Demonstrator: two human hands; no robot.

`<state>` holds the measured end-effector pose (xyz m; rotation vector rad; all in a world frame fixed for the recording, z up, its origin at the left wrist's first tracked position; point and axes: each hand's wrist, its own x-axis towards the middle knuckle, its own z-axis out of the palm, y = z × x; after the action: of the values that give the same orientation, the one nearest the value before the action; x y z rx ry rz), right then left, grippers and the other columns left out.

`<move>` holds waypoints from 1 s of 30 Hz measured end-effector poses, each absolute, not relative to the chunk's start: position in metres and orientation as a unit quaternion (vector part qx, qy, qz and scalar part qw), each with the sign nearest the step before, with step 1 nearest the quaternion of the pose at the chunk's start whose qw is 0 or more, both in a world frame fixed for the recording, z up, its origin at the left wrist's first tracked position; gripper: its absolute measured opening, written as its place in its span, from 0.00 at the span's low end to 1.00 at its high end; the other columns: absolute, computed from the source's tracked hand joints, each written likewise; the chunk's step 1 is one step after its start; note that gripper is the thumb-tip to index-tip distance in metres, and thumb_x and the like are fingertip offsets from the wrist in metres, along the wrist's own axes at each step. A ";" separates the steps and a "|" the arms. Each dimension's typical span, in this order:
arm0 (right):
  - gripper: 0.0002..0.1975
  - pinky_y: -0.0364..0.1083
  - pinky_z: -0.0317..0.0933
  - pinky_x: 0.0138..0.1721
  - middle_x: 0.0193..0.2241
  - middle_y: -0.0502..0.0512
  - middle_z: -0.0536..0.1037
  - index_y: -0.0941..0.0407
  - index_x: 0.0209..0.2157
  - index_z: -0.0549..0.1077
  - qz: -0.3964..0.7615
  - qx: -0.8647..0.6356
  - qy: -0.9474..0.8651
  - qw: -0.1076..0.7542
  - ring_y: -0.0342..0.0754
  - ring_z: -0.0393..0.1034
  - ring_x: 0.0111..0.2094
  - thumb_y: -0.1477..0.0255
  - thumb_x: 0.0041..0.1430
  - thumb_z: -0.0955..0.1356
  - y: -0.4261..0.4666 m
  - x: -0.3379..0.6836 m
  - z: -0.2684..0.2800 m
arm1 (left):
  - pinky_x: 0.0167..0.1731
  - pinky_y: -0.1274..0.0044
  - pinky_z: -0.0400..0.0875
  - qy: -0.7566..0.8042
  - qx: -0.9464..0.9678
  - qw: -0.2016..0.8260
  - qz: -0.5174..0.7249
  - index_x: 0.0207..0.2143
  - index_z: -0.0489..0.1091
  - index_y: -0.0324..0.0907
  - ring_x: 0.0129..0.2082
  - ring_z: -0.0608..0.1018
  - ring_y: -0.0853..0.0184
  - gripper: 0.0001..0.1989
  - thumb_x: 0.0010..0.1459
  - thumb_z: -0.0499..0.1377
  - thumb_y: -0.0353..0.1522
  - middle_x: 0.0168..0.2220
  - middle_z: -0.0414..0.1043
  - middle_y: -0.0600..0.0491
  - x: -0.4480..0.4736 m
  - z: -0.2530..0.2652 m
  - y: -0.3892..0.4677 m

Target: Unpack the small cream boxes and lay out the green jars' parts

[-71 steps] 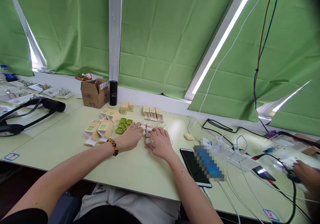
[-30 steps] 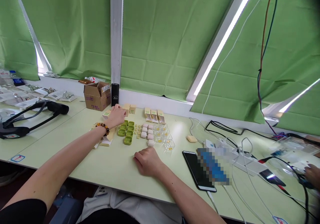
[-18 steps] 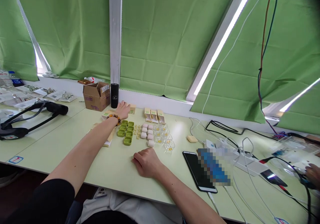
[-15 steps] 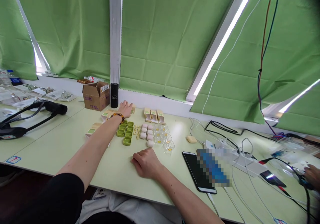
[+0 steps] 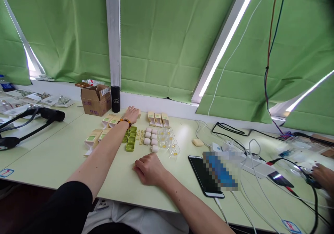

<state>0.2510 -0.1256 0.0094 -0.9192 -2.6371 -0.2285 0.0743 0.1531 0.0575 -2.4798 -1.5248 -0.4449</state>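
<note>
My left hand point(image 5: 132, 114) reaches to the back of the table with its fingers stretched over a small cream box point(image 5: 139, 115), which it partly hides; contact is unclear. Beneath my left wrist and just right of it are several green square trays point(image 5: 130, 147). My right hand point(image 5: 150, 169) rests in a loose fist near the front, with nothing visible in it. Beyond it lie small yellowish pieces point(image 5: 141, 136), pale pink rounded blocks point(image 5: 154, 148) and clear plastic cups point(image 5: 174, 150). More cream boxes point(image 5: 91, 140) stand left of my forearm, and three others point(image 5: 158, 119) at the back.
A cardboard carton point(image 5: 95, 101) and a black bottle point(image 5: 115, 99) stand at the back. Black smart glasses point(image 5: 49, 117) lie at left. At right are a phone point(image 5: 206, 176), a beige block point(image 5: 197, 142), cables, a power strip point(image 5: 261, 166) and another person's hand point(image 5: 323, 176).
The view has turned slightly right, so everything sits a little further left. My left hand's fingers look closer together over the box. My right fist stays put on the table.
</note>
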 end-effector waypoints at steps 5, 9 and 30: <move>0.09 0.48 0.37 0.27 0.24 0.50 0.79 0.55 0.29 0.71 -0.086 -0.316 -0.929 0.173 0.43 0.65 0.22 0.69 0.64 0.67 -0.125 0.251 0.007 | 0.65 0.59 0.49 -0.504 -0.838 0.086 -0.191 0.51 0.65 0.36 0.56 0.71 0.52 0.17 0.59 0.60 0.28 0.52 0.71 0.36 0.085 0.055 0.146; 0.09 0.48 0.37 0.27 0.23 0.50 0.78 0.55 0.29 0.70 -0.098 -0.309 -0.927 0.190 0.43 0.64 0.22 0.69 0.64 0.67 -0.125 0.253 0.006 | 0.62 0.59 0.56 -0.499 -0.835 0.050 -0.229 0.51 0.62 0.38 0.52 0.73 0.53 0.17 0.60 0.59 0.27 0.49 0.72 0.38 0.089 0.059 0.136; 0.28 0.52 0.74 0.37 0.48 0.61 0.81 0.51 0.54 0.74 0.664 -0.167 -0.561 0.466 0.56 0.80 0.44 0.46 0.61 0.71 -0.110 0.264 0.034 | 0.52 0.66 0.76 -0.241 -0.672 -0.451 -0.536 0.45 0.58 0.47 0.52 0.80 0.60 0.23 0.65 0.61 0.53 0.51 0.79 0.45 0.062 0.073 -0.067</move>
<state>0.2642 -0.1096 0.0343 -0.4103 -1.3764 1.6291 0.0622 -0.0671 0.0733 -3.0703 -1.1001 -2.4469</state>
